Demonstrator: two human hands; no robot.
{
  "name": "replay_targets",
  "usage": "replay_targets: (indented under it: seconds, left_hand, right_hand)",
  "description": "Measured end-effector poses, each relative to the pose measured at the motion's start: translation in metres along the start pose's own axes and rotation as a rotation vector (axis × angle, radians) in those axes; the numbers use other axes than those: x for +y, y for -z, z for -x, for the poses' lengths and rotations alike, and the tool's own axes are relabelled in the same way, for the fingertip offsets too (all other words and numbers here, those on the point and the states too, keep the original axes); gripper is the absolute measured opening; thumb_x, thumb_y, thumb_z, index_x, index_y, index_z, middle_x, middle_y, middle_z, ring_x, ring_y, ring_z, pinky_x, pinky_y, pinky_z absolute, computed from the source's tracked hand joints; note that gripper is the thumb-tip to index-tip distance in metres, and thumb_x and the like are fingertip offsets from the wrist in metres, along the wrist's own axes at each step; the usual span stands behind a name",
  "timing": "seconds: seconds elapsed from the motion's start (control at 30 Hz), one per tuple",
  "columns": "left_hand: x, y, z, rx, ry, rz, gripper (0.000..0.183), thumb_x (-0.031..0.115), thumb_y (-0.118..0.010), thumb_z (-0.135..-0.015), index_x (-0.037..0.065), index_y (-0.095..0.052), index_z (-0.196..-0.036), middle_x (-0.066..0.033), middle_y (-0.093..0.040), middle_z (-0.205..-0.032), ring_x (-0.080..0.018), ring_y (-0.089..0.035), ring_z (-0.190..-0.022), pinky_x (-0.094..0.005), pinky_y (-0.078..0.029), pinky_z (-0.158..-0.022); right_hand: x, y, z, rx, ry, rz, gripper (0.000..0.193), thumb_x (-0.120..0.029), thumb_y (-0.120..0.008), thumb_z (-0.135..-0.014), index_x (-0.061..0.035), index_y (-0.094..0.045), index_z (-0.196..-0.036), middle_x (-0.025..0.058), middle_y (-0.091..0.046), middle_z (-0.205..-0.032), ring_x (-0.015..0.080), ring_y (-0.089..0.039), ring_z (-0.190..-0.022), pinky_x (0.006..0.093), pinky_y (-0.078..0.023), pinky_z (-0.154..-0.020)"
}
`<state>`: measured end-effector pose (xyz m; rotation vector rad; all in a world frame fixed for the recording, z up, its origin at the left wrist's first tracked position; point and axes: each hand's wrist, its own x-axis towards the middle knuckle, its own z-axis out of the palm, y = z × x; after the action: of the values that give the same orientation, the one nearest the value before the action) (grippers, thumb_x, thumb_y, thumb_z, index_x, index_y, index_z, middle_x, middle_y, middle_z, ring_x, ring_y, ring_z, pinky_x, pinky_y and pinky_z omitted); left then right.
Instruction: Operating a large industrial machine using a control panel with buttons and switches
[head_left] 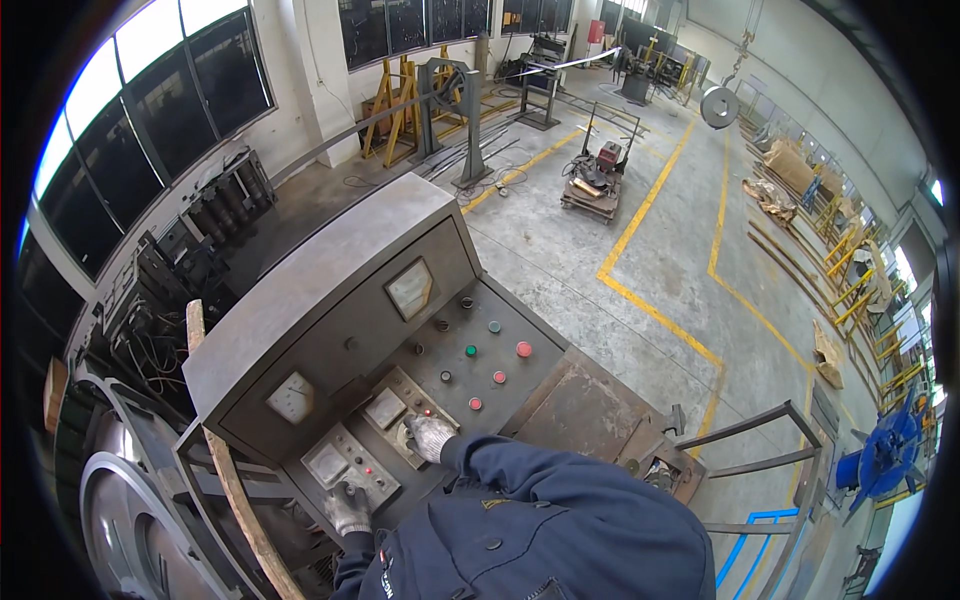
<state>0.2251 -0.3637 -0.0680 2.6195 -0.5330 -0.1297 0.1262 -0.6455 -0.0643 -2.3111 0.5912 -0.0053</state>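
Both my hands wear pale knitted work gloves and are at a grey metal control console [325, 235]. My right hand [432, 438] is closed at a knob on the upper meter module [385, 408]; its fingers cover most of that knob. A small red light sits just above those fingers. Lower left, my left hand [348, 508] lies with darkened fingertips stretched onto the edge of the second meter module [326, 464], beside its small knobs and red light. Red push buttons [523, 349] and a green button [471, 351] dot the panel to the right.
Two dial gauges, one a square gauge [411, 288], face me from the raised hood. A wooden pole [240, 500] leans at the left. Beyond are a wheeled cart [598, 180], a hanging steel coil [719, 107], yellow floor lines and a blue fan-like machine [888, 450]. A metal rail [740, 430] stands at right.
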Motion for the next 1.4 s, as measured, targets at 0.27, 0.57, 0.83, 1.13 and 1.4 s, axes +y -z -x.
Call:
replay_targets:
  seconds: [0.27,0.57,0.83,1.13,1.4]
  left_hand:
    - [-0.003,-0.002,0.0,0.041,-0.023,-0.01,0.04,0.025,-0.079,-0.081,0.01,-0.066,-0.115,-0.0252,-0.061,-0.116,-0.0462,-0.056,-0.116,-0.0541,-0.044,-0.103]
    - [0.008,0.001,0.002,0.034,0.038,0.004,0.041,0.03,-0.075,-0.08,0.009,-0.069,-0.114,-0.0251,-0.064,-0.118,-0.0443,-0.058,-0.116,-0.0536,-0.046,-0.102]
    - [0.006,0.003,0.001,-0.009,0.034,0.001,0.042,0.033,-0.074,-0.082,0.012,-0.067,-0.117,-0.0259,-0.062,-0.121,-0.0452,-0.056,-0.118,-0.0542,-0.045,-0.103]
    - [-0.005,-0.008,0.002,0.073,-0.015,-0.015,0.041,0.027,-0.077,-0.082,0.01,-0.065,-0.117,-0.025,-0.063,-0.113,-0.0453,-0.058,-0.111,-0.054,-0.046,-0.098]
    - [-0.01,-0.011,0.0,0.062,-0.023,-0.015,0.041,0.025,-0.076,-0.081,0.01,-0.065,-0.117,-0.024,-0.063,-0.112,-0.0452,-0.058,-0.11,-0.0538,-0.046,-0.097]
  right_hand:
    - [-0.005,0.004,0.001,-0.022,-0.011,0.026,0.04,-0.024,-0.073,-0.087,-0.0027,-0.058,-0.119,0.0211,-0.072,-0.106,0.0413,-0.07,-0.101,0.0515,-0.056,-0.085]
    - [0.007,-0.006,-0.005,-0.012,-0.001,-0.002,0.04,-0.024,-0.072,-0.088,-0.0063,-0.061,-0.122,0.0216,-0.072,-0.105,0.0401,-0.07,-0.099,0.0511,-0.056,-0.085]
    - [0.002,0.001,0.0,-0.004,0.016,-0.014,0.039,-0.025,-0.071,-0.088,-0.0058,-0.06,-0.121,0.0214,-0.072,-0.107,0.0405,-0.07,-0.101,0.0518,-0.055,-0.085]
    - [-0.005,0.006,0.003,-0.007,-0.005,-0.005,0.039,-0.023,-0.072,-0.088,-0.0035,-0.059,-0.119,0.0215,-0.071,-0.106,0.0409,-0.07,-0.101,0.0512,-0.056,-0.086]
    - [0.0,0.001,0.0,-0.004,0.007,0.028,0.039,-0.024,-0.073,-0.087,-0.003,-0.059,-0.118,0.0221,-0.072,-0.105,0.041,-0.07,-0.1,0.0511,-0.056,-0.086]
